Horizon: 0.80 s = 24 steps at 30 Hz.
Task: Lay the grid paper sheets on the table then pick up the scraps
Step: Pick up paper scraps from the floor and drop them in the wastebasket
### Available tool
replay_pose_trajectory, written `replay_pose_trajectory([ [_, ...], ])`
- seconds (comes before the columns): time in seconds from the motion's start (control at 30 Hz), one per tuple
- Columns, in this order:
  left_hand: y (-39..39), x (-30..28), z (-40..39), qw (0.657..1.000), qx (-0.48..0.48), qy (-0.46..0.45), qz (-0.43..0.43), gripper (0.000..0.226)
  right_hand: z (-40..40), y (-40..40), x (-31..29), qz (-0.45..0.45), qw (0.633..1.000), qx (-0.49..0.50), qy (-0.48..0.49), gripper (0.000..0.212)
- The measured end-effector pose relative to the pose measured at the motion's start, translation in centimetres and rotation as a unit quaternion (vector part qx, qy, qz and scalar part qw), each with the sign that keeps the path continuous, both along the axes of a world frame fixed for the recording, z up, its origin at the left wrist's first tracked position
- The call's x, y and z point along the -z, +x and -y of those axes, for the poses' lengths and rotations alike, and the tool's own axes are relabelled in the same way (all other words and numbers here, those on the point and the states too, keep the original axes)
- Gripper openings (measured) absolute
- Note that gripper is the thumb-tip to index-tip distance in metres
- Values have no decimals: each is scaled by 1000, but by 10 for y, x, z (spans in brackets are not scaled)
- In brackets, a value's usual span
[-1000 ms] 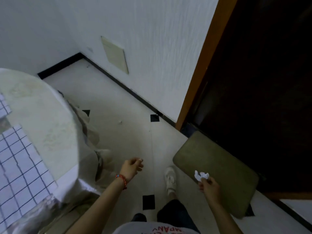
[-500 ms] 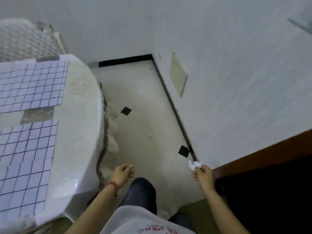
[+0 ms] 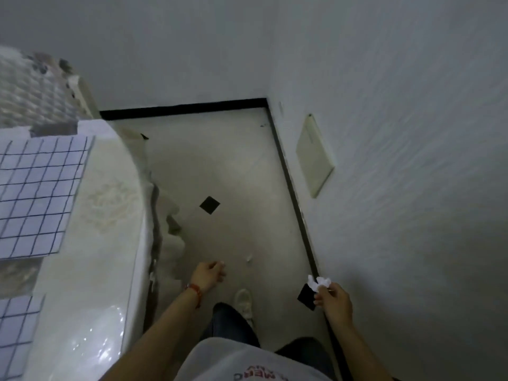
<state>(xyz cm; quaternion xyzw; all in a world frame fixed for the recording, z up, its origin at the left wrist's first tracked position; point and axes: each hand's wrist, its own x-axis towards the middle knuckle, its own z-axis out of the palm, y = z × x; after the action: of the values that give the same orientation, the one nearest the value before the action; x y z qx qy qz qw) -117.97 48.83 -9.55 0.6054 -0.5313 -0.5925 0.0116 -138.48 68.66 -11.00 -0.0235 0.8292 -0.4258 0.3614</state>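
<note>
1. White crumpled paper scraps [image 3: 319, 283] sit pinched between the fingertips of my right hand [image 3: 334, 302], held in the air close to the textured wall [image 3: 412, 160] on my right.
2. My left hand [image 3: 209, 273] hangs free over the floor [image 3: 233, 166], fingers loosely curled and grasping nothing. A red bracelet [image 3: 195, 291] circles its wrist.
3. One small white scrap on the floor [image 3: 249, 258] lies just beyond my left hand, apart from it and untouched.
4. Grid paper sheets are laid flat on the tabletop [image 3: 110, 204] at my left: an upper sheet [image 3: 35, 196] with dark ruled lines, and a lower sheet [image 3: 16, 336] near the bottom edge of the view. A strip of bare surface separates the two.
5. The tabletop has a pale, glossy covering with a rounded edge; cloth folds hang down from that edge to the floor.
6. The floor is light grey, with small black diamond insets [image 3: 209, 205] and a black skirting line along the base of both walls.
7. A cream rectangular panel [image 3: 314, 158] is fixed low on the right wall.
8. My white shoe [image 3: 243, 301] stands on the floor between my two hands, with dark trousers above it.
</note>
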Motion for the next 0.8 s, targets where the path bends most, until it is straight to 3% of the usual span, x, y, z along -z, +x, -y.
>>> replay_pose_trajectory([
  [0.23, -77, 3, 77, 1000, 18, 17, 0, 15, 57, -49, 14, 41, 999, 16, 21, 22],
  [0.43, -84, 42, 92, 996, 16, 53, 73, 24, 109, -84, 41, 62, 994, -70, 63, 14],
  [0.7, -103, 156, 106, 983, 53, 111, 137, 29, 185, -122, 139, 82, 978, -152, 120, 12],
  [0.8, -117, 212, 117, 983, 66, 100, 142, 27, 210, -131, 198, 93, 970, -186, 123, 20],
])
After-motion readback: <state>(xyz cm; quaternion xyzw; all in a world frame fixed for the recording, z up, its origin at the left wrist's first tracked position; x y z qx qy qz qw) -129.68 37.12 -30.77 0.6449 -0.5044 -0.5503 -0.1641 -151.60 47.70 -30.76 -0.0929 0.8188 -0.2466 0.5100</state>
